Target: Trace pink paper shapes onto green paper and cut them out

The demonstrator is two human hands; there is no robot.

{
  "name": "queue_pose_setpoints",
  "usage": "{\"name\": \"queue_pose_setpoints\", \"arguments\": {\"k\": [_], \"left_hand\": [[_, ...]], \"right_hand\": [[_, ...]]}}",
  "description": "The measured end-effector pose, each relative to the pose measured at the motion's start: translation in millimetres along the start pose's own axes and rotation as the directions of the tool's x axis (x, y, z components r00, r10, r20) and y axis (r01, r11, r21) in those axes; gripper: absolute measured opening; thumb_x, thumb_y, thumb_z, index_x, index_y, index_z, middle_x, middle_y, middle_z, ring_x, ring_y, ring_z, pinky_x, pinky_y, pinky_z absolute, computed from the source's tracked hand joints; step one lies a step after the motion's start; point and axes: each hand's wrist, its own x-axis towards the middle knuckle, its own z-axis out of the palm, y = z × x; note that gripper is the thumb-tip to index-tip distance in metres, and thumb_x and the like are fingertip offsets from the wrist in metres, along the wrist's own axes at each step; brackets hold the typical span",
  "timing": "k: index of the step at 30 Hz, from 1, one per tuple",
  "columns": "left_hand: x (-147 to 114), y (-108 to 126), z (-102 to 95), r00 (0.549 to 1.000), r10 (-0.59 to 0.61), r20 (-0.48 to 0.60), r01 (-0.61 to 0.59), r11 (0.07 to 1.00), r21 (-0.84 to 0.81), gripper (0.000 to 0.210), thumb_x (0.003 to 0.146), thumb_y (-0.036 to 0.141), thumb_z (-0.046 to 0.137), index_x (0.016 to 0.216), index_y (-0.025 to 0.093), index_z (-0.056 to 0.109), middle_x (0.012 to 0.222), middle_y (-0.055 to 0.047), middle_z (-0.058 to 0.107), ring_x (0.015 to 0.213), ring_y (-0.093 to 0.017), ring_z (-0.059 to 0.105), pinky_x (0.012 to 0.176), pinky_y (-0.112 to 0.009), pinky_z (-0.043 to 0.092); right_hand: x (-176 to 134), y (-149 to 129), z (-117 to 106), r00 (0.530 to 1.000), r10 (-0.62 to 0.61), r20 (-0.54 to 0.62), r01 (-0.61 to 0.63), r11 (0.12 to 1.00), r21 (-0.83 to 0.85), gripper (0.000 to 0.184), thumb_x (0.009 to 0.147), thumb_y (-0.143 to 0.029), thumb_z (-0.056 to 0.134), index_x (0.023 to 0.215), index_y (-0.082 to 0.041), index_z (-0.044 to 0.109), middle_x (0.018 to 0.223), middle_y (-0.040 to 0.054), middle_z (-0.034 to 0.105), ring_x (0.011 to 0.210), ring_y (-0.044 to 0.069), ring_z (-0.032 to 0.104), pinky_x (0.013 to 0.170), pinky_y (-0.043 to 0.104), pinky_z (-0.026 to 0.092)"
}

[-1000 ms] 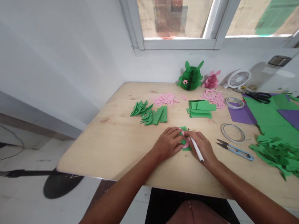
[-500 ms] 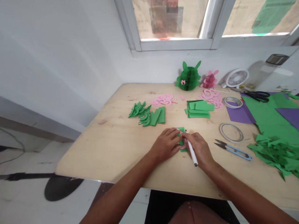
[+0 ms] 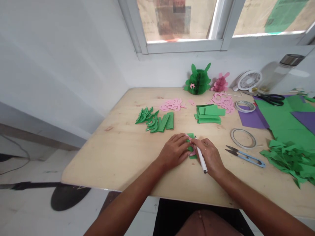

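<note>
My left hand (image 3: 173,151) lies over a small green paper strip (image 3: 191,134) and a pink paper cutout (image 3: 193,152) on top of it, its fingers stretched out flat and pressing them to the table. My right hand (image 3: 211,156) is closed around a white marker (image 3: 201,160) with dark ends. The marker leans, its writing end up against the pink cutout's right side. My fingers cover much of both papers, and the exact contact of the tip is too small to tell.
Green cut shapes (image 3: 152,121), green strips (image 3: 210,114) and pink cutouts (image 3: 172,104) lie beyond my hands. Blue thread snips (image 3: 251,159), tape rolls (image 3: 243,139) and green scraps (image 3: 290,160) are to the right. Farther back stand paper figures (image 3: 199,82), a fan (image 3: 249,80) and a bottle (image 3: 283,73).
The view has shifted slightly. Both hands keep nearly the same pose over the papers, and the marker remains in my right hand.
</note>
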Motion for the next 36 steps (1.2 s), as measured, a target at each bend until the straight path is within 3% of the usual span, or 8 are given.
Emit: {"name": "queue_pose_setpoints", "arguments": {"k": [6,15,21,28,36], "left_hand": [[-1,2,-2.3,0.994,-0.001,-0.106,0.001,1.0,0.002,0.02,0.087,0.021,0.05,0.1,0.016,0.065,0.112,-0.01,0.066,0.112,-0.022,0.057,0.098,-0.041,0.046],[2,27,-17.9,1.0,-0.006,0.012,0.006,0.999,0.039,0.02,0.089,0.021,0.048,0.097,0.015,0.065,0.103,-0.01,0.068,0.101,-0.022,0.062,0.09,-0.039,0.051],[-10,50,-13.9,0.993,-0.09,-0.081,0.097,0.991,0.087,0.021,0.088,0.018,0.048,0.1,0.015,0.065,0.107,-0.009,0.068,0.104,-0.022,0.061,0.092,-0.039,0.052],[-24,61,-9.1,0.991,-0.078,-0.11,0.087,0.993,0.074,0.018,0.087,0.018,0.048,0.093,0.015,0.066,0.104,-0.009,0.068,0.103,-0.021,0.061,0.09,-0.039,0.052],[-19,58,-7.0,0.992,-0.116,-0.05,0.122,0.98,0.158,0.022,0.088,0.02,0.047,0.103,0.012,0.063,0.113,-0.012,0.065,0.108,-0.024,0.059,0.092,-0.041,0.049]], "right_hand": [[0,0,0,1.0,0.0,0.005,0.0,1.0,-0.004,0.039,0.088,-0.012,0.046,0.122,-0.024,0.06,0.085,0.0056,0.068,0.078,0.023,0.061,0.068,0.032,0.051],[1,-2,-1,1.0,0.01,0.01,-0.01,1.0,0.008,0.045,0.085,-0.008,0.043,0.124,-0.027,0.058,0.085,0.0044,0.068,0.078,0.022,0.059,0.065,0.032,0.051],[0,0,0,0.999,0.033,0.024,-0.033,0.999,0.009,0.038,0.086,-0.008,0.046,0.118,-0.024,0.06,0.084,0.0049,0.069,0.079,0.022,0.058,0.065,0.032,0.05],[0,0,0,0.999,0.036,0.034,-0.036,0.999,-0.013,0.035,0.087,-0.01,0.046,0.117,-0.022,0.061,0.084,0.0061,0.069,0.08,0.023,0.059,0.066,0.032,0.051],[1,2,1,1.0,0.023,0.022,-0.023,1.0,0.003,0.033,0.09,-0.017,0.046,0.118,-0.025,0.061,0.084,0.0048,0.069,0.079,0.023,0.06,0.066,0.032,0.05]]}}
